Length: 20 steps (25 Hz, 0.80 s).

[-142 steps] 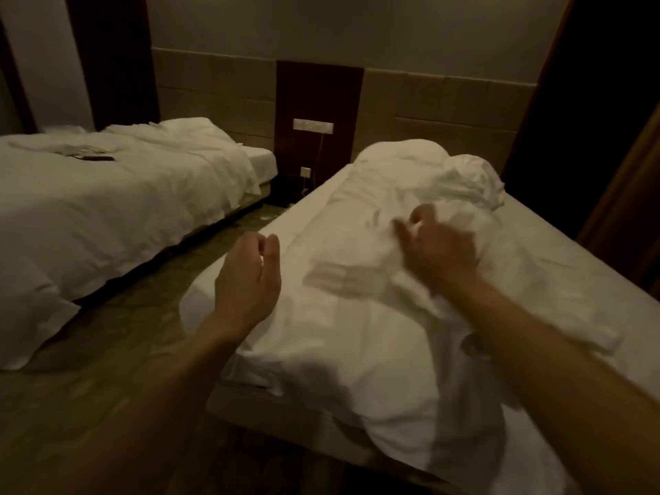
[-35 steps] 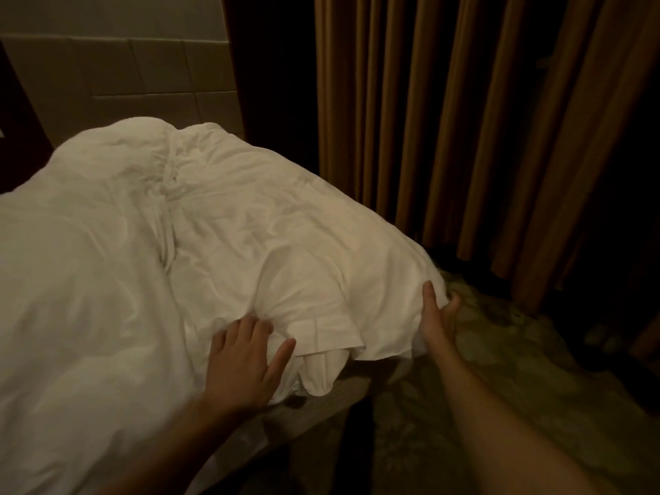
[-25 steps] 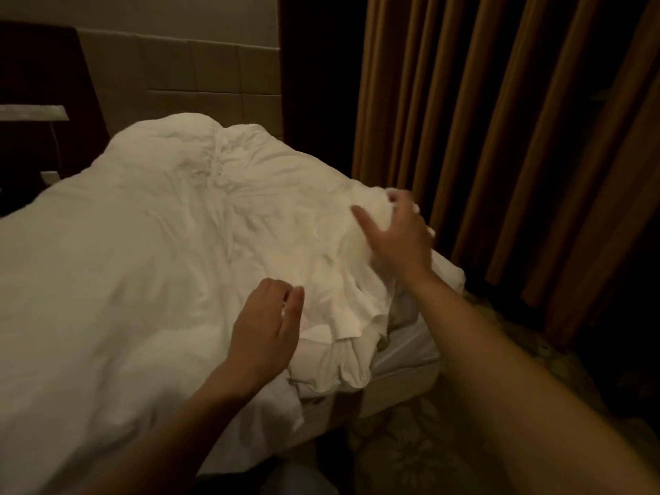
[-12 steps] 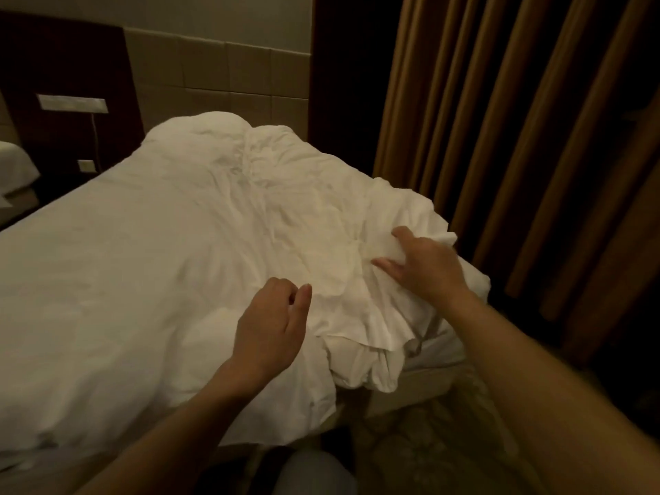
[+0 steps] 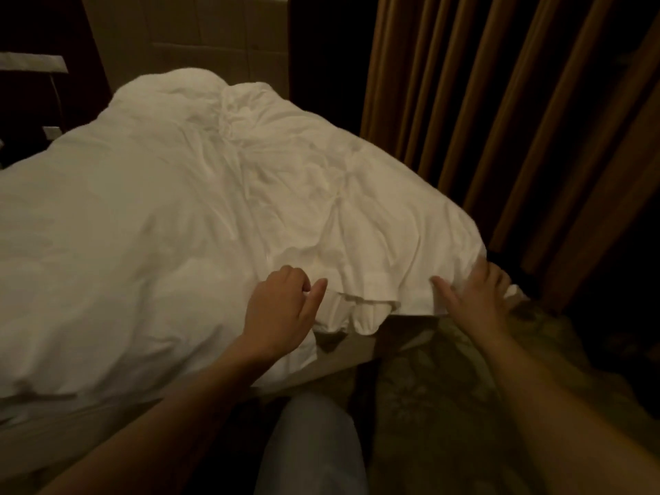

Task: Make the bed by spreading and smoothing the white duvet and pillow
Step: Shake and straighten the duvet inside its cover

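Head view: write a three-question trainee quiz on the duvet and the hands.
1. True or false: the right hand grips the white duvet at its foot corner.
2. Which hangs beside the bed? A) brown curtain B) mirror C) towel
3. Fill in: the left hand rests on the duvet's ____ edge.

Key: 1 true; 2 A; 3 near (foot).

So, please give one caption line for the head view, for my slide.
Both hands work the white duvet at the bed's foot corner: left hand beside the hem, right hand on the corner by the curtain.
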### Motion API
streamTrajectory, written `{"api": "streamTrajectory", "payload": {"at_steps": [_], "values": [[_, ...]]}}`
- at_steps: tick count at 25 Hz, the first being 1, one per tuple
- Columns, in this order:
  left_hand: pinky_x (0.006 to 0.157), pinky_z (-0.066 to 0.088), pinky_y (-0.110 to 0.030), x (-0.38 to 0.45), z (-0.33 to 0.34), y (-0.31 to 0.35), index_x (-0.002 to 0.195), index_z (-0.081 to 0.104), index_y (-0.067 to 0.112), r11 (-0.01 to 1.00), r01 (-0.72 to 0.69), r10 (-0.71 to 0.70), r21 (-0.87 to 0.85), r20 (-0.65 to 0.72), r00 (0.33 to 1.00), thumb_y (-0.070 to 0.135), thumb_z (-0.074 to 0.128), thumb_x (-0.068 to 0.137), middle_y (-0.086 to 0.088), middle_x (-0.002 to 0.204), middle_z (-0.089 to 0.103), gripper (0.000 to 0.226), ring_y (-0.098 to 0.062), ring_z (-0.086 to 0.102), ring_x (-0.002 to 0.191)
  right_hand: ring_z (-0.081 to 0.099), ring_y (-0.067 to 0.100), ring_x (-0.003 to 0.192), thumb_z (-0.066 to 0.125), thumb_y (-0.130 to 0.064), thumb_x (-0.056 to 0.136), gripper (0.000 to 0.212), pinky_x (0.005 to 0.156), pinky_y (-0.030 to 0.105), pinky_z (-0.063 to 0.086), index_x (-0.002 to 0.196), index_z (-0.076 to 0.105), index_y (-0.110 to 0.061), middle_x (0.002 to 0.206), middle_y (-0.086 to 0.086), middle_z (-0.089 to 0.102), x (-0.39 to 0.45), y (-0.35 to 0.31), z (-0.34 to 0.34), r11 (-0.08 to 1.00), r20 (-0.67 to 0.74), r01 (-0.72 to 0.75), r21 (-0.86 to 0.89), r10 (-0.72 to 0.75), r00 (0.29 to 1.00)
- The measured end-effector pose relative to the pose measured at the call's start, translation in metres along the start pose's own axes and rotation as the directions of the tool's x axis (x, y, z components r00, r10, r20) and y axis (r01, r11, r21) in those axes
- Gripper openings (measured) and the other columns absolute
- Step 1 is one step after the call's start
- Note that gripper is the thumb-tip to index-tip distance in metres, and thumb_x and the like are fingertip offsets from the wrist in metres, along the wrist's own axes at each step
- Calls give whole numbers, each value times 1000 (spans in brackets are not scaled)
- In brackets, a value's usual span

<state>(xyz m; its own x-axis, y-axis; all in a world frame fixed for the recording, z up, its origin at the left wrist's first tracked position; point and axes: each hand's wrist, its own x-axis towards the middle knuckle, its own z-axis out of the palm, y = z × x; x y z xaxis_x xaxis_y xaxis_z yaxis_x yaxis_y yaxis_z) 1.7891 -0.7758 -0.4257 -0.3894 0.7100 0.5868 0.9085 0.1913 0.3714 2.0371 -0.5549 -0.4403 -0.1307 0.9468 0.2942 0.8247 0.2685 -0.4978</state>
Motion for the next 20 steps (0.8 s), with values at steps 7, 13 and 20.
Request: {"api": "streamTrajectory", "payload": {"at_steps": [7,13,20], "values": [[68,32,-30,-34,11,-6,85,53,22,994,-87,81,67,86,993,54,34,100,8,84,47,40,-15,48,75,3,30,149,40,-71,95,82,115,67,16,156,11,-25,165,3,6,-69,-57,47,977,51,157,141,-165,985],[91,43,-43,-49,10,-32,125,63,18,916,-295,274,273,113,955,54,40,100,0,130,60,49,-28,50,107,40,22,131,53,-58,96,71,101,37,43,153,27,-24,156,0,19,-103,-115,63,544,185,-243,803,160,970],[92,34,-42,-37,-14,-72,120,65,21,863,-283,258,419,116,959,56,34,100,2,127,63,52,-29,54,107,52,28,117,59,-68,85,76,95,49,53,141,32,-24,142,8,38,-101,-123,72,34,539,-611,791,432,723]]}}
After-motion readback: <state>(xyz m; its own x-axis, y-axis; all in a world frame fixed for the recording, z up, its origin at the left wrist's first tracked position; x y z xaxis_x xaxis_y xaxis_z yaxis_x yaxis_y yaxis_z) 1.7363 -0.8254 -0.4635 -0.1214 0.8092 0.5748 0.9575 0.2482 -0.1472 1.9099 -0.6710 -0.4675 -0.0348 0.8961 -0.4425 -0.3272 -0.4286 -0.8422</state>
